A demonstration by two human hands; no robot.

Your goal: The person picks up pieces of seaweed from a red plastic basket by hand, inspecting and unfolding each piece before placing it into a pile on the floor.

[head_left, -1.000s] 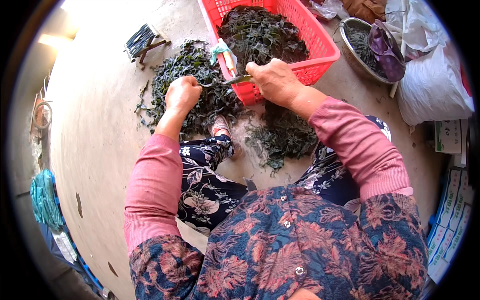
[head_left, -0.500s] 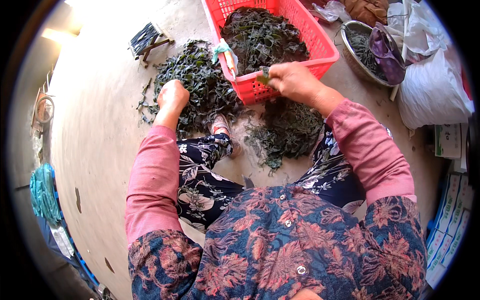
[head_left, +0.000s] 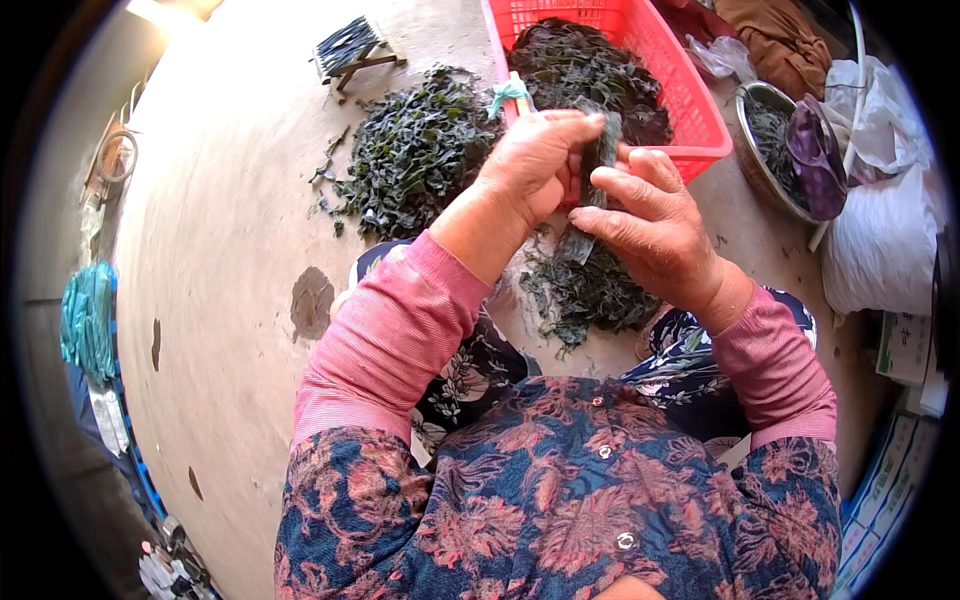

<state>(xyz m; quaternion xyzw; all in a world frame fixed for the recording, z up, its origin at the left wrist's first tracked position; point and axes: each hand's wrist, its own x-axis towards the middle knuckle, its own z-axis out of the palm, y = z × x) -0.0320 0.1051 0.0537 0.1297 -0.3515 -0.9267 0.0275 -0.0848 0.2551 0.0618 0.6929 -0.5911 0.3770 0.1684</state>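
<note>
Head camera view: the left hand [head_left: 530, 170] pinches a dark green strip [head_left: 605, 145] before the near end of the red basket [head_left: 700, 150]; the right hand [head_left: 665, 225] meets it, fingers partly spread, grip not determinable. The basket contains dark leaves [head_left: 590, 75]. A metal bowl [head_left: 742, 115] at right holds dark green strands [head_left: 775, 145], with a purple bag [head_left: 815, 160] over its rim. White cartons [head_left: 885, 480] at lower right carry blue and green print.

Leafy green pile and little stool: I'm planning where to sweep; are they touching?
Apart: the head view shows a strip of floor between the leafy green pile and the little stool.
</note>
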